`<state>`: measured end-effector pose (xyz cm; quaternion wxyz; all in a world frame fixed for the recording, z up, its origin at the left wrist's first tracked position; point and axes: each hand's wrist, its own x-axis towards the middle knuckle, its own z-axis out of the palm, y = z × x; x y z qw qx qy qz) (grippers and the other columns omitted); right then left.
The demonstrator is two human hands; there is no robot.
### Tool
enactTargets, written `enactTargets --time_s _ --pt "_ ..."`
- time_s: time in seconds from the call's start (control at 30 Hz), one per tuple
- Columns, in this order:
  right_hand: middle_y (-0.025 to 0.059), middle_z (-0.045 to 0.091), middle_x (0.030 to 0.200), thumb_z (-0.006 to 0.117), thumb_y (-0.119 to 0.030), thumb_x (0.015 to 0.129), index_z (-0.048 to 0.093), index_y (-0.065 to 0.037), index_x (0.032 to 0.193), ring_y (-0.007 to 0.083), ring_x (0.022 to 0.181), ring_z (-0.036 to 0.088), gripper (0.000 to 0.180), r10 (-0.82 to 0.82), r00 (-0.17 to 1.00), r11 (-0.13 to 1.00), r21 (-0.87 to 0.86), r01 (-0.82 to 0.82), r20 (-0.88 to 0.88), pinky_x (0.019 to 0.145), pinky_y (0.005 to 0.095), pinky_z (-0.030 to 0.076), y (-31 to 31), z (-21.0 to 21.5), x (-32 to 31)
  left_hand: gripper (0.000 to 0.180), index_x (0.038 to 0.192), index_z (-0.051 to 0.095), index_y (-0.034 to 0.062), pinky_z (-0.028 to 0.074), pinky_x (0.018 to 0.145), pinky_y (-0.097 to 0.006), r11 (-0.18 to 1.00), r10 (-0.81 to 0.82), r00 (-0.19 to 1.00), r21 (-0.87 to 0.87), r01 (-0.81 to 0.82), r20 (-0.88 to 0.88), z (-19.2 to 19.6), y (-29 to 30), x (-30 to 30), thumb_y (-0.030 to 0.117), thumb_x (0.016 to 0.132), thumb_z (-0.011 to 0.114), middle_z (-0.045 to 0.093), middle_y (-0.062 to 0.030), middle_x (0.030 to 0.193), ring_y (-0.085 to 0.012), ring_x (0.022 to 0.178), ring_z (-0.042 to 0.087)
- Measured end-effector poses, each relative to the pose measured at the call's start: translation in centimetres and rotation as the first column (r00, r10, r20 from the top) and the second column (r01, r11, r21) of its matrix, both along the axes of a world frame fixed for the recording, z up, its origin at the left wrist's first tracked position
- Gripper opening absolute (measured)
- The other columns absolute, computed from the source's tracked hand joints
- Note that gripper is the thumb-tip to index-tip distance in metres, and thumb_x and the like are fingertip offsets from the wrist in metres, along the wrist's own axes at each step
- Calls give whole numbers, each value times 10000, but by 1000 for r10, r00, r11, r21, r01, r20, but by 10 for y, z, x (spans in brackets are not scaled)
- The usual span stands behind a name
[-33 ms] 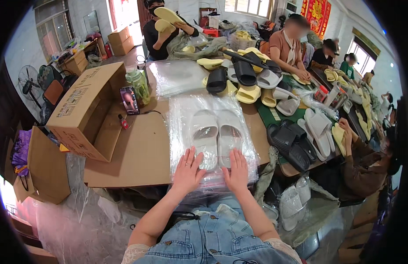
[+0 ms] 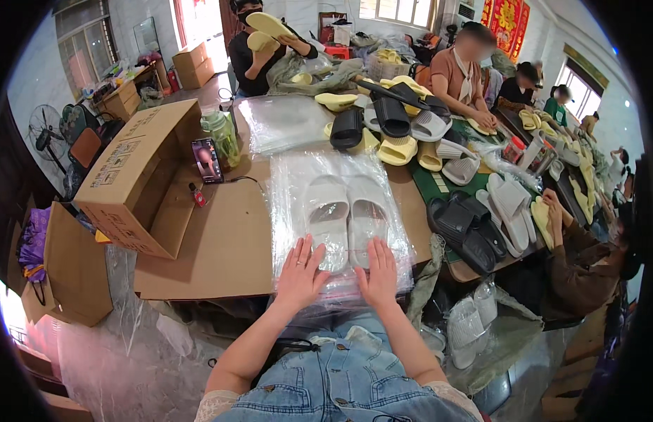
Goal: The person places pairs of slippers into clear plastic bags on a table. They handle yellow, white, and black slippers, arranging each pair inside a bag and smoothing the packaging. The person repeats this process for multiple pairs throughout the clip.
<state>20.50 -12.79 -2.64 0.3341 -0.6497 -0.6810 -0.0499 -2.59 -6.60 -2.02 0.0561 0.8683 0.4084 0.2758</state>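
A pair of light grey slide sandals lies side by side inside a clear plastic bag, on top of a stack of such bags. My left hand rests flat on the bag by the heel of the left slide, fingers stretched out. On the other side my right hand lies flat by the heel of the right slide, its fingers also straight. Neither hand grips anything. Beneath the bags, a sheet of cardboard covers the tabletop.
An open cardboard box stands at left, near a propped phone and green bottle. Black slides and a mixed heap of slides lie to the right and far side. A co-worker sits beyond; others work nearby.
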Motion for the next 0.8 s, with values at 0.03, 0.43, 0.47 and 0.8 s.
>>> enactTargets --time_s 0.03,0.43,0.47,0.8 --pt "199 380 1601 614 -352 958 382 -4 1535 398 1491 334 712 -2 1000 1000 3 2 -2 1216 520 259 0 -1 0 692 1560 389 147 288 1211 -534 1000 -3 1000 15 3 2 -1 -1 0 414 965 619 252 -196 1665 -411 1509 294" --pt "209 390 1587 617 -340 964 420 -8 1504 418 1474 346 664 5 999 1000 27 -4 -40 1209 521 275 -3 2 -3 648 1517 459 135 266 1213 -552 998 18 1000 -67 -17 8 8 -7 1 382 946 641 269 -207 1657 -431 1506 285" --pt "214 389 1586 619 -330 965 424 -5 1497 429 1466 351 654 10 999 999 33 -9 -50 1204 524 282 -2 2 -3 649 1521 456 143 262 1216 -551 997 25 1000 -75 -25 -2 8 -7 1 399 952 634 262 -201 1662 -425 1511 280" --pt "188 451 1556 594 -408 997 414 7 1517 348 1457 405 689 101 877 993 -9 -119 -470 1210 472 299 -3 16 20 630 1512 459 114 245 1219 -552 999 9 1000 -51 -9 -10 6 -4 0 382 962 610 259 -211 1663 -436 1506 275"
